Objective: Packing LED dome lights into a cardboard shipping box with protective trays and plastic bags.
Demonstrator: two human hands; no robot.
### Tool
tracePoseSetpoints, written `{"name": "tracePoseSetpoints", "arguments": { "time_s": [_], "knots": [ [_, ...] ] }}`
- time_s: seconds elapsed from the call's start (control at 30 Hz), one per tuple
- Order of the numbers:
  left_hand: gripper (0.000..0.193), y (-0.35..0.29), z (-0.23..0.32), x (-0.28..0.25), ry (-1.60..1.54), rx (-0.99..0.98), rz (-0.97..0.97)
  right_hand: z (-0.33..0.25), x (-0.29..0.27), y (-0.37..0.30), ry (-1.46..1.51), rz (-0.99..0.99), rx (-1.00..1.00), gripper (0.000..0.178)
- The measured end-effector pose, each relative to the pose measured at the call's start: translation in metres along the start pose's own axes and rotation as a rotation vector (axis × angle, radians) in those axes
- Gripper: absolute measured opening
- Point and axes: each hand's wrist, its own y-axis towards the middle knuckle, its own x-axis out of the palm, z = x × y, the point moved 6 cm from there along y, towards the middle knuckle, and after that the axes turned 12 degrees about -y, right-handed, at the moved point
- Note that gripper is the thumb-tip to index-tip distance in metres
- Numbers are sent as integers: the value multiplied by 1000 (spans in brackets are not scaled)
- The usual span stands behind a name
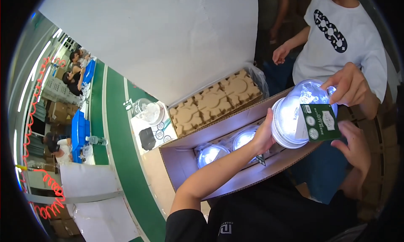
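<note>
A glowing clear globe lamp (290, 115) with a ribbed base rim is held tilted over the right end of a long cardboard box (181, 158). My left hand (264, 134) is closed on its left side. A green printed tag (320, 122) hangs across the lamp's front. My right hand (353, 147) is beside the tag with thumb and fingers apart; I see nothing in it. The hand of a co-worker (347, 85) grips the lamp's upper right. Inside the box sit two more lit globe lamps (212, 155), partly covered by my left forearm.
Molded brown pulp trays (214, 101) lie behind the box. To their left, another clear globe (148, 110) stands near a black item (147, 138). A large white panel (168, 35) rises behind. A co-worker in a white shirt (341, 44) stands at the right. Blue bins (80, 130) line a far-left table.
</note>
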Motion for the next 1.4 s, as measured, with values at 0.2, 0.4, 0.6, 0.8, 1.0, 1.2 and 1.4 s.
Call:
{"name": "tracePoseSetpoints", "arguments": {
  "time_s": [0.2,0.4,0.6,0.8,1.0,1.2,1.4],
  "knots": [
    [73,-23,3,-10,86,29,149,74,72,-10,569,331,82,87],
    [67,-47,10,-53,150,-5,298,31,80,35,948,338,-108,82],
    [64,-59,19,-60,278,139,321,-18,54,87,980,265,-459,62],
    [101,-82,37,4,490,83,157,64,95,100,1641,333,-96,60],
    [51,-99,49,55,746,223,-120,70,97,79,2152,745,555,73],
    [30,-99,41,43,794,143,-126,60,84,64,2337,251,-399,78],
    [29,-98,40,50,857,126,-146,82,87,64,2123,587,13,84]
  ]
}}
